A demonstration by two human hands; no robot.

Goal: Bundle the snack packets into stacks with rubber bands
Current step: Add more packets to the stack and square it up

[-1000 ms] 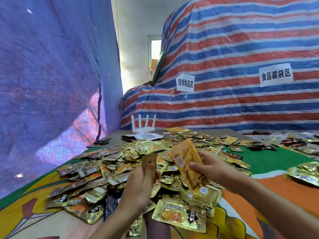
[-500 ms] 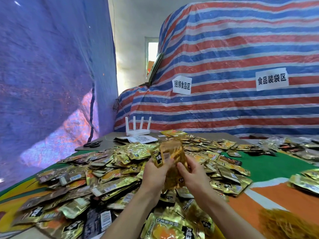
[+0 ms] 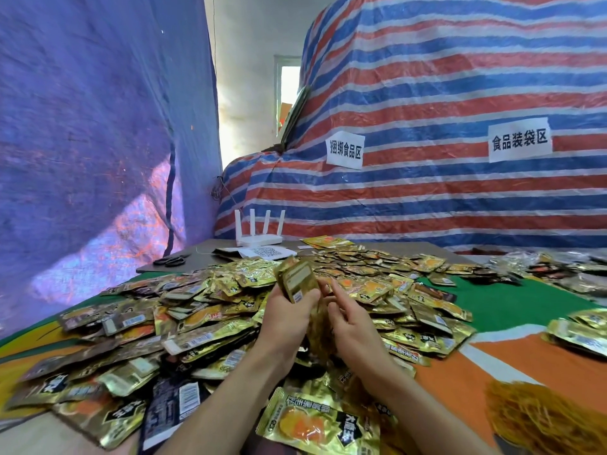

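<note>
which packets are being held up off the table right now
The small stack gripped upright in the left hand, above the pile; the packets around it lie loose on the table.

Glossy foil snack packets [image 3: 210, 326]

Your table is covered by a cloth [image 3: 512, 307] of green, orange and yellow patches. A broad heap of gold snack packets [image 3: 203, 323] sprawls across it from your left to the middle, with a smaller cluster [image 3: 578, 333] at your right edge. A tangle of rubber bands [image 3: 538, 418] lies near right. At the far end, a grey board [image 3: 203, 254] carries a white router [image 3: 259, 236], black scissors [image 3: 170, 261] and a printed sheet [image 3: 266, 252].
</note>
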